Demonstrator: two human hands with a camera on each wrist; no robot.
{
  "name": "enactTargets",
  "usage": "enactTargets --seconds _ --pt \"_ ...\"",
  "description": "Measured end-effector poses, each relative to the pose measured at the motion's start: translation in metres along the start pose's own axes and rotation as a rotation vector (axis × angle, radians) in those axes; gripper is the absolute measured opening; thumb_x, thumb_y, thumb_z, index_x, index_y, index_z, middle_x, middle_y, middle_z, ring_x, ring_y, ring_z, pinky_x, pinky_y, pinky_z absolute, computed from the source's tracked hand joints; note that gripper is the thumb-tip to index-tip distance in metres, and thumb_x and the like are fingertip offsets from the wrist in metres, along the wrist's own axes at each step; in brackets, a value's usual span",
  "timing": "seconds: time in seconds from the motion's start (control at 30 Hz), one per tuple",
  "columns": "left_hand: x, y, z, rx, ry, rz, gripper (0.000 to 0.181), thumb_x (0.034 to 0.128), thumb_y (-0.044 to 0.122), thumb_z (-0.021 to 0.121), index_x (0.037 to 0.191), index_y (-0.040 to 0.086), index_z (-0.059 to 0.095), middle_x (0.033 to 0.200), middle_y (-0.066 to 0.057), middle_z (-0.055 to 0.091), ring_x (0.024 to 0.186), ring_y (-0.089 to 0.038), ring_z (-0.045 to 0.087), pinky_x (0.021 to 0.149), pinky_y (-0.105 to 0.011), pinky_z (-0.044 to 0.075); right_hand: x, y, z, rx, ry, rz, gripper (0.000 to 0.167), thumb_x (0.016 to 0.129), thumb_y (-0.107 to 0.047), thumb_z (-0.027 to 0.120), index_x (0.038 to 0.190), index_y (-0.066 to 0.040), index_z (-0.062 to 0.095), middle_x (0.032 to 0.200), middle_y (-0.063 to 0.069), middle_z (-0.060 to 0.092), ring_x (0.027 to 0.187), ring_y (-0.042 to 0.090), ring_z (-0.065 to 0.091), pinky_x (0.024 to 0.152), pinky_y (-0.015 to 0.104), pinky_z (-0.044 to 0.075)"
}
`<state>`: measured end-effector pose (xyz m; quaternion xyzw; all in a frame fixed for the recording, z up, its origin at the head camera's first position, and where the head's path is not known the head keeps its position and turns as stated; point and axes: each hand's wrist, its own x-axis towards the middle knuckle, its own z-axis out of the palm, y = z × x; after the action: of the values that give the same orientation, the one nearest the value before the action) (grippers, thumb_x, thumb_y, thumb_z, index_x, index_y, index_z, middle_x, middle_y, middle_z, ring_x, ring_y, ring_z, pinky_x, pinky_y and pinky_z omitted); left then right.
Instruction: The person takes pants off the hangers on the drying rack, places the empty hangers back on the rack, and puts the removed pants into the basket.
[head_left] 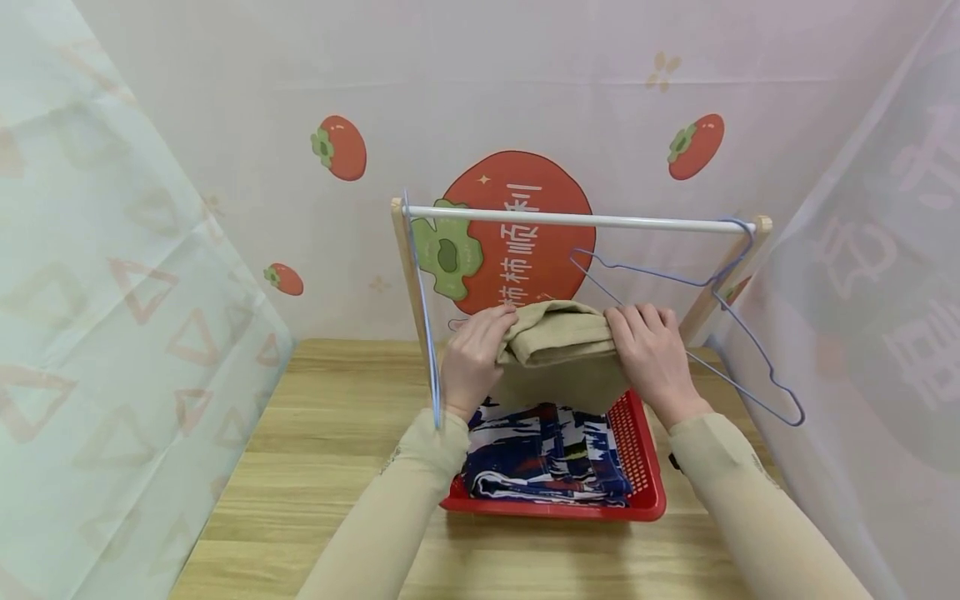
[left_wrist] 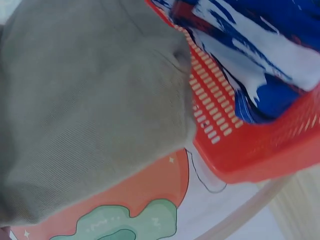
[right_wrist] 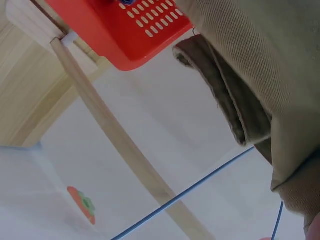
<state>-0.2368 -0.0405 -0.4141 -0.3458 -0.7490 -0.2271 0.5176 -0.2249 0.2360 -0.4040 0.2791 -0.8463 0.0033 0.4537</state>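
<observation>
A folded khaki cloth garment (head_left: 562, 342) is held up above a red basket (head_left: 651, 492), between the two hands. My left hand (head_left: 474, 354) grips its left end, and my right hand (head_left: 651, 357) grips its right end. The garment's broad face (left_wrist: 95, 110) fills much of the left wrist view. In the right wrist view a folded part of the khaki garment (right_wrist: 225, 90) hangs down. Inside the basket lies a folded blue, white and red patterned garment (head_left: 547, 454). What kind of garment the khaki one is, I cannot tell.
A rack with a white rail (head_left: 577, 218) and wooden posts (head_left: 411, 275) stands behind the basket. One blue hanger (head_left: 423, 308) hangs at its left end, another blue hanger (head_left: 750, 340) at its right. The wooden table (head_left: 330, 442) is enclosed by printed curtains (head_left: 225, 125).
</observation>
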Motion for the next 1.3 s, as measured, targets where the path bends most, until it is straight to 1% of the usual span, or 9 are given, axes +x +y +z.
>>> enactTargets --seconds 0.1,0.27,0.47,0.7,0.87,0.97,1.1,1.2,1.3 --pt "0.004 -0.007 0.003 0.052 -0.007 0.045 0.045 0.0767 -0.023 0.052 0.112 0.0 0.07 0.117 -0.013 0.073 0.108 -0.028 0.07 0.099 -0.034 0.056 0.007 0.003 0.003 -0.005 0.003 0.007 0.017 0.108 -0.002 0.044 0.117 0.003 0.057 0.108 0.02 0.064 0.096 0.042 0.056 0.074 0.053 0.043" --pt "0.014 -0.015 0.008 0.106 -0.012 0.088 0.037 0.0849 -0.02 0.052 0.112 -0.002 0.069 0.119 -0.015 0.072 0.108 -0.03 0.07 0.102 -0.035 0.054 0.018 0.009 0.011 -0.021 0.035 0.034 0.016 0.105 0.004 0.048 0.119 0.003 0.055 0.114 0.022 0.061 0.099 0.043 0.053 0.072 0.052 0.04" --pt "0.023 -0.024 0.013 0.132 -0.006 0.089 0.035 0.0865 -0.02 0.048 0.109 -0.001 0.067 0.118 -0.015 0.071 0.108 -0.03 0.069 0.103 -0.034 0.054 0.032 0.012 0.022 -0.021 0.121 0.071 0.012 0.104 0.005 0.048 0.114 0.002 0.054 0.11 0.02 0.059 0.096 0.043 0.052 0.074 0.053 0.04" --pt "0.029 -0.032 0.018 0.149 0.009 0.087 0.025 0.0899 -0.017 0.051 0.104 0.0 0.064 0.116 -0.015 0.069 0.109 -0.03 0.068 0.103 -0.034 0.054 0.041 0.015 0.032 -0.026 0.124 0.107 0.008 0.102 0.007 0.046 0.108 0.004 0.05 0.101 0.021 0.053 0.085 0.041 0.045 0.068 0.052 0.035" --pt "0.037 -0.038 0.019 0.179 0.006 0.078 0.025 0.0913 -0.016 0.053 0.107 0.001 0.062 0.118 -0.016 0.066 0.114 -0.033 0.063 0.11 -0.035 0.048 0.043 0.016 0.037 -0.028 0.147 0.145 0.015 0.096 0.012 0.044 0.108 0.002 0.047 0.1 0.021 0.049 0.083 0.041 0.04 0.067 0.051 0.032" --pt "0.03 -0.041 0.021 0.216 -0.028 0.071 0.029 0.0853 -0.017 0.054 0.106 0.002 0.061 0.119 -0.015 0.064 0.113 -0.035 0.062 0.108 -0.038 0.049 0.037 0.014 0.043 -0.028 0.127 0.14 0.023 0.089 0.016 0.046 0.107 0.001 0.047 0.1 0.02 0.05 0.084 0.04 0.043 0.068 0.051 0.034" --pt "0.004 -0.044 0.023 0.213 -0.106 0.067 0.03 0.0772 -0.017 0.056 0.099 0.004 0.06 0.12 -0.013 0.067 0.108 -0.034 0.066 0.091 -0.039 0.059 0.012 0.008 0.05 0.0 0.011 0.05 0.032 0.08 0.019 0.055 0.107 0.003 0.049 0.099 0.02 0.051 0.085 0.04 0.047 0.069 0.05 0.037" --pt "-0.016 -0.043 0.017 0.153 -0.191 0.056 0.03 0.0759 -0.017 0.059 0.097 0.005 0.06 0.123 -0.012 0.069 0.11 -0.032 0.068 0.084 -0.04 0.061 -0.008 0.001 0.048 0.026 -0.061 -0.038 0.025 0.085 0.013 0.06 0.107 0.003 0.052 0.098 0.019 0.054 0.086 0.039 0.051 0.073 0.051 0.042" --pt "-0.029 -0.04 0.006 0.093 -0.298 0.053 0.034 0.0722 -0.018 0.062 0.097 0.006 0.059 0.128 -0.011 0.068 0.118 -0.029 0.066 0.092 -0.039 0.059 -0.023 -0.006 0.041 0.04 -0.066 -0.119 0.011 0.096 0.003 0.054 0.107 0.002 0.055 0.095 0.017 0.056 0.084 0.037 0.054 0.075 0.05 0.046"
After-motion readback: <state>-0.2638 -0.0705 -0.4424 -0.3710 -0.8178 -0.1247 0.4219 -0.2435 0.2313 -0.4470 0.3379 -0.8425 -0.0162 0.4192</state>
